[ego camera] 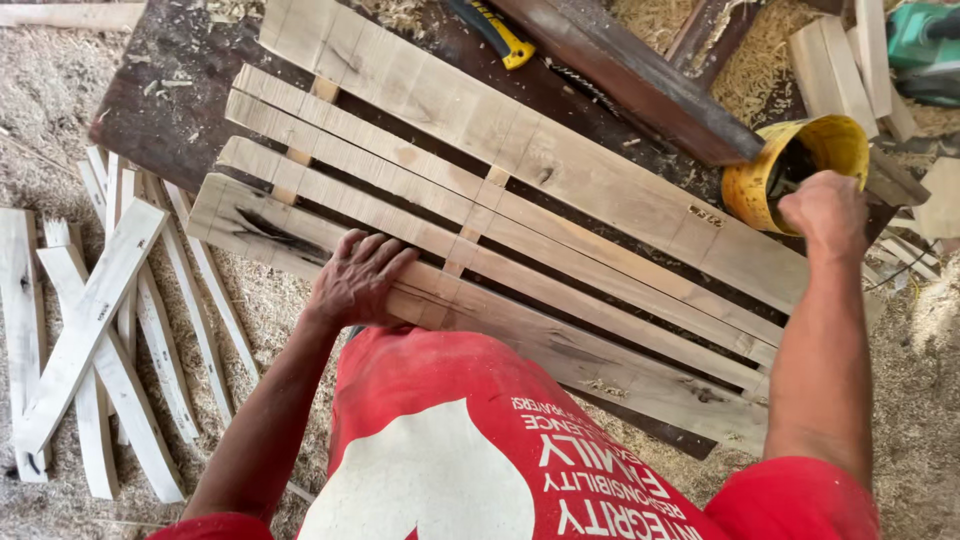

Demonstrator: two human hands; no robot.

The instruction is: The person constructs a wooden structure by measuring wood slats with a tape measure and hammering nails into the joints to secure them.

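Observation:
A slatted wooden panel [520, 215] of long pale boards joined by short cross pieces lies on a dark workbench [160, 110]. My left hand [357, 280] rests flat with spread fingers on the nearest board. My right hand [826, 212] is closed at the mouth of a tilted yellow plastic bucket [805, 150] at the right end of the panel; what it grips inside is hidden. My red shirt fills the bottom of the view.
Several loose wooden slats [95, 330] lie on the sawdust floor at the left. A dark plank [640, 80] and a yellow-handled tool [500, 35] lie at the back. More boards [850, 60] and a green power tool [925, 45] sit at top right.

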